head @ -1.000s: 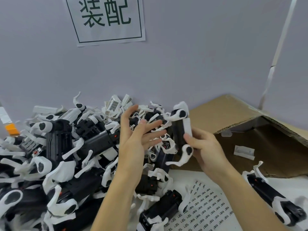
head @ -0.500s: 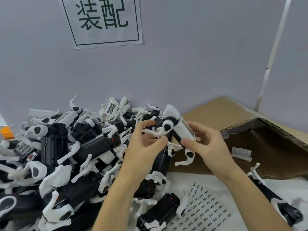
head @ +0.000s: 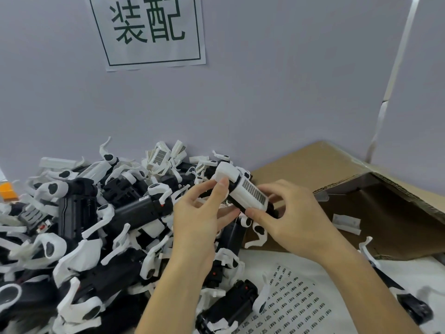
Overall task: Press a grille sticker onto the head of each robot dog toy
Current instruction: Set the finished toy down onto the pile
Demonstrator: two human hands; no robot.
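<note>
A white-and-black robot dog toy (head: 243,192), tilted, bears a grille sticker (head: 254,192) on its head.

Heap of robot dog toys (head: 79,232) fills the left, piled against the wall (head: 277,92); cardboard box (head: 361,201) closes the right; open passage over the sticker sheet (head: 293,307) between them.
</note>
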